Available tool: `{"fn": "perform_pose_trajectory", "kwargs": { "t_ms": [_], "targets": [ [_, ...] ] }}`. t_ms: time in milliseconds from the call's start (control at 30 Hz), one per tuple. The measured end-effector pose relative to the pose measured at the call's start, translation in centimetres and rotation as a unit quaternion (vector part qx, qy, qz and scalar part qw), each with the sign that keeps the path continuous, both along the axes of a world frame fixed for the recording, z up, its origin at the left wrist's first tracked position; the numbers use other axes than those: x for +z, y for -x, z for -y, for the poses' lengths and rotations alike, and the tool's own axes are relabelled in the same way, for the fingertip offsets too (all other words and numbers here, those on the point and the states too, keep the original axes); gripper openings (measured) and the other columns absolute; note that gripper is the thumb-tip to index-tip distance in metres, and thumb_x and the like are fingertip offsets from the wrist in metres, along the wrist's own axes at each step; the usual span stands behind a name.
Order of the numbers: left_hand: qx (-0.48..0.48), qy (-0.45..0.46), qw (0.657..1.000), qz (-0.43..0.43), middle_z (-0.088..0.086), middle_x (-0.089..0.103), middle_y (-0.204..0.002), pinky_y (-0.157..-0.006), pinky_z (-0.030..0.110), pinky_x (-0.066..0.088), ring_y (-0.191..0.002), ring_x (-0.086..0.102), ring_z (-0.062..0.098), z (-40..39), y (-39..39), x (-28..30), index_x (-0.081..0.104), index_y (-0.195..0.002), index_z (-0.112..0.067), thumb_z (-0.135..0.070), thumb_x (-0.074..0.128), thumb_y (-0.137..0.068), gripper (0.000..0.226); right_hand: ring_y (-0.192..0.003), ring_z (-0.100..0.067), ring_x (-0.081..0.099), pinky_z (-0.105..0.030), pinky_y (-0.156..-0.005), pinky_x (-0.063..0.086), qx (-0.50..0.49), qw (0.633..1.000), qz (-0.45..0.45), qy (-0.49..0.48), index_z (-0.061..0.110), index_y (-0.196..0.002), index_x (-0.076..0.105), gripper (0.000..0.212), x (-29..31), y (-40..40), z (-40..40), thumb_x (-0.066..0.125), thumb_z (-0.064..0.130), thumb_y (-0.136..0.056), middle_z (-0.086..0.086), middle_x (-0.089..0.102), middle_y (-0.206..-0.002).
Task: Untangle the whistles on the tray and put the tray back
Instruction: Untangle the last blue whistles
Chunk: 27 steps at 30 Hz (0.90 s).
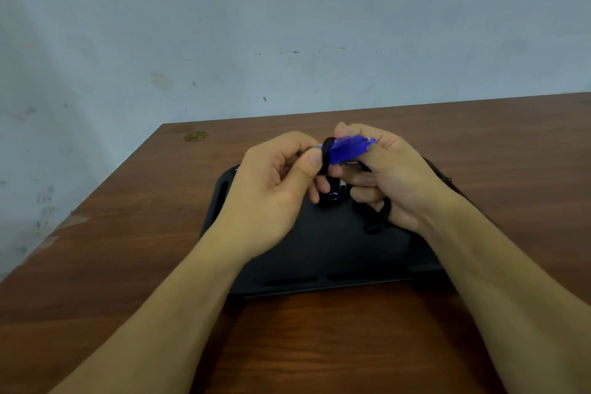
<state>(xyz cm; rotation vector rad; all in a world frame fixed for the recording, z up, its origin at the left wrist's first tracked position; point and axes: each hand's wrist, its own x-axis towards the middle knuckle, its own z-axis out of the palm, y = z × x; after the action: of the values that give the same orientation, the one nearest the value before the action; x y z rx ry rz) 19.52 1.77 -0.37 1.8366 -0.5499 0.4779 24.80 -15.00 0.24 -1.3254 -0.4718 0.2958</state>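
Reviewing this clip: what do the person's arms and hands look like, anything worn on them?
Both hands, left and right, are bare: no gloves, rings, watch or wristbands show. Both forearms are uncovered to the frame's bottom edge, with no sleeves in view. No markings visible.

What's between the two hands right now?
In the head view, a blue whistle with a black cord looped round it spans from left hand to right hand.

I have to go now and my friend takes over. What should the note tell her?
Left hand: pinches the black cord looped round the blue whistle.
Right hand: grips the blue whistle, more cord trailing under it.
Both are held above the black tray on the wooden table; another whistle shows below.
Done: untangling begun.
Left: free the cords, put tray back.
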Motion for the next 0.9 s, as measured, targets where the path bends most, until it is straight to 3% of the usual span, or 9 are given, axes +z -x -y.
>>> {"fn": "perform_pose_trajectory", "kwargs": {
  "t_ms": [133,233,333,467,567,633,733,800,900],
  "targets": [
    [0.030,0.096,0.993,-0.058,0.011,0.070,-0.082,-0.065,0.051,0.045,-0.068,0.060,0.023,-0.2,-0.7,-0.7,0.068,-0.092,-0.003,-0.019,0.045,-0.098,0.029,-0.047,-0.007,0.046,-0.020,-0.045,0.038,-0.125,0.976,0.150,0.092,0.012,-0.081,0.069,0.026,-0.9,0.0,-0.8,0.052,0.007,-0.101,-0.005,0.059,-0.065],
    [0.024,0.207,0.970,-0.125,0.008,0.068,-0.074,-0.063,0.036,0.043,-0.061,0.056,0.015,0.5,-0.8,-0.8,0.066,-0.089,0.000,-0.011,0.043,-0.104,0.029,-0.073,-0.023,0.063,-0.041,-0.071,0.053,-0.178,0.922,0.293,0.182,0.021,-0.087,0.070,0.024,-1.6,0.3,-1.0,0.052,0.013,-0.101,-0.003,0.068,-0.077],
    [0.023,0.285,0.943,-0.171,0.006,0.067,-0.070,-0.061,0.026,0.045,-0.059,0.057,0.012,0.6,-1.0,-0.7,0.066,-0.091,0.001,-0.008,0.040,-0.106,0.031,-0.083,-0.007,0.064,-0.027,-0.076,0.052,-0.202,0.859,0.389,0.265,0.026,-0.098,0.072,0.017,-1.6,1.2,-1.2,0.056,0.023,-0.100,0.011,0.070,-0.087],
    [0.098,0.226,0.959,-0.138,0.007,0.068,-0.070,-0.068,0.037,0.045,-0.061,0.058,0.014,0.6,-1.2,-1.3,0.067,-0.085,-0.003,-0.007,0.041,-0.105,0.033,-0.075,-0.010,0.059,-0.037,-0.071,0.051,-0.240,0.760,0.456,0.396,0.027,-0.096,0.069,0.016,-1.1,1.5,-1.1,0.055,0.034,-0.098,0.009,0.067,-0.083],
    [0.171,0.162,0.964,-0.124,0.008,0.069,-0.070,-0.067,0.045,0.052,-0.058,0.059,0.018,0.4,-1.4,-1.4,0.064,-0.085,-0.005,-0.009,0.042,-0.105,0.031,-0.075,-0.017,0.061,-0.037,-0.068,0.050,-0.227,0.737,0.485,0.413,0.025,-0.095,0.069,0.018,-0.9,2.2,-1.1,0.054,0.035,-0.099,0.008,0.067,-0.085],
    [0.221,0.048,0.971,-0.084,0.006,0.069,-0.071,-0.068,0.045,0.055,-0.061,0.064,0.022,-0.1,-1.5,-1.5,0.062,-0.084,-0.010,-0.013,0.044,-0.105,0.027,-0.072,-0.016,0.061,-0.037,-0.065,0.051,-0.204,0.721,0.522,0.407,0.025,-0.092,0.067,0.025,-0.4,2.8,-1.2,0.046,0.038,-0.100,0.009,0.065,-0.084],
    [0.220,-0.140,0.965,-0.028,-0.001,0.064,-0.072,-0.062,0.028,0.049,-0.066,0.060,0.013,-0.2,-0.9,-1.4,0.058,-0.084,-0.014,-0.017,0.048,-0.103,0.021,-0.073,-0.008,0.059,-0.035,-0.066,0.052,-0.199,0.725,0.533,0.388,0.029,-0.090,0.065,0.030,0.8,2.4,-0.6,0.041,0.046,-0.098,0.015,0.062,-0.084],
    [0.186,-0.180,0.966,0.004,-0.008,0.058,-0.073,-0.058,0.016,0.039,-0.066,0.054,0.006,0.3,-0.4,-0.9,0.057,-0.088,-0.014,-0.015,0.049,-0.102,0.016,-0.075,-0.008,0.059,-0.032,-0.068,0.051,-0.230,0.749,0.519,0.341,0.029,-0.087,0.064,0.026,1.1,1.5,-0.1,0.048,0.045,-0.098,0.013,0.061,-0.085],
    [0.152,-0.231,0.957,0.083,-0.015,0.046,-0.073,-0.060,0.015,0.032,-0.066,0.044,0.005,0.4,0.0,-0.3,0.050,-0.085,-0.017,-0.014,0.047,-0.100,0.015,-0.076,-0.010,0.060,-0.030,-0.071,0.048,-0.180,0.847,0.423,0.267,0.026,-0.084,0.063,0.020,0.9,0.3,0.2,0.056,0.034,-0.101,0.009,0.063,-0.082]
  ]
}}
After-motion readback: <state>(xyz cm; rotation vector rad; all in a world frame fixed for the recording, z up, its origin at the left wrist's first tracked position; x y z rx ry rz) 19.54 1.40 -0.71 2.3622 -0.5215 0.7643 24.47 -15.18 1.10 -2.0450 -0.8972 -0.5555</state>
